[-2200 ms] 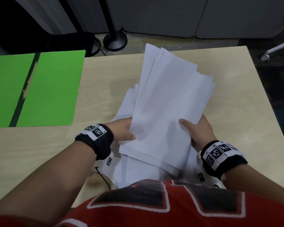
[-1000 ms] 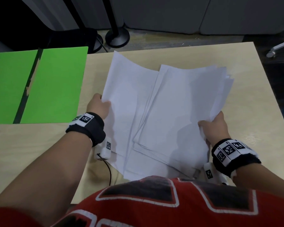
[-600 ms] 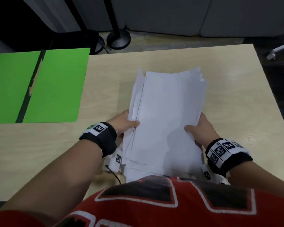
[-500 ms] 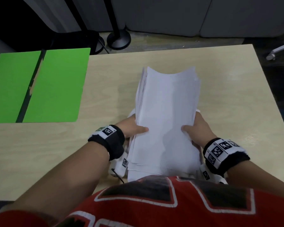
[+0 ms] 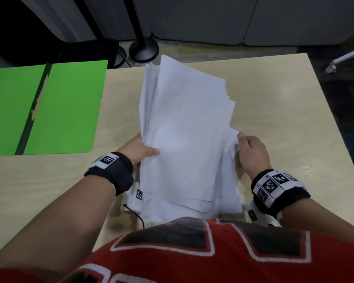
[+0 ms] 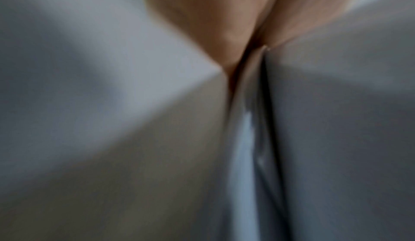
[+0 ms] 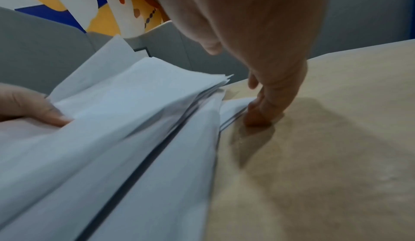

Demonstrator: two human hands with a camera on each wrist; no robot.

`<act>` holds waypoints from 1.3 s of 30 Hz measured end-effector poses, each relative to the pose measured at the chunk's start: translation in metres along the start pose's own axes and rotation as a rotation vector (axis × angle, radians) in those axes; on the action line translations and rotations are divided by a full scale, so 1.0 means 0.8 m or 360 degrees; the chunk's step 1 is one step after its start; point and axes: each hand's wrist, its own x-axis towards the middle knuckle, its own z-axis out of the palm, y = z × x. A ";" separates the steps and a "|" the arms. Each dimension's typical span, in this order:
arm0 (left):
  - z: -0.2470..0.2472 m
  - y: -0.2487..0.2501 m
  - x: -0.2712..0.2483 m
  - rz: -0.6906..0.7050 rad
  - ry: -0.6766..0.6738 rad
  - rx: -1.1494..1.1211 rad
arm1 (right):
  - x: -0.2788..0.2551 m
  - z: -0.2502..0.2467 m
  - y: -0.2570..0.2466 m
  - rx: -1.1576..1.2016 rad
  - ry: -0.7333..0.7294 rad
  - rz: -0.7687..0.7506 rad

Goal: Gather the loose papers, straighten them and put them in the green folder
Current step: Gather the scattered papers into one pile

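The thin white paper sheets (image 5: pixel 184 127) are gripped by the left hand (image 5: pixel 140 149). The right hand's (image 5: pixel 251 154) fingers (image 7: pixel 265 110) are pressed down uncurled against their edge. They look floppy and slippery; both side edges should be held.

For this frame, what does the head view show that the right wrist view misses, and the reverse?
Only the head view shows the green folder, lying open at the table's left, apart from the papers, and both wristbands. Only the right wrist view shows the right hand's fingers touching the table at the edge of the bottom sheets. Both show the uneven paper stack, the left hand gripping it with its thumb on top, and the right hand.
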 end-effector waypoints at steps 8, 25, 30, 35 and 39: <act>-0.009 0.016 0.009 0.0057 0.0055 0.1005 | -0.011 0.017 -0.010 -0.0245 -0.0305 0.0193; 0.007 0.011 -0.005 0.0053 -0.0076 0.0256 | -0.013 0.001 0.000 0.0177 -0.0274 0.0129; 0.003 0.004 -0.026 0.0162 -0.0266 -0.0119 | -0.015 -0.011 0.006 0.0144 -0.0383 0.0078; 0.002 0.008 -0.045 0.0271 -0.0272 -0.0289 | -0.046 -0.034 -0.011 0.0622 -0.0332 -0.0172; 0.012 0.027 -0.063 0.0386 -0.0128 -0.0043 | -0.075 -0.043 -0.041 0.0665 -0.0165 -0.0518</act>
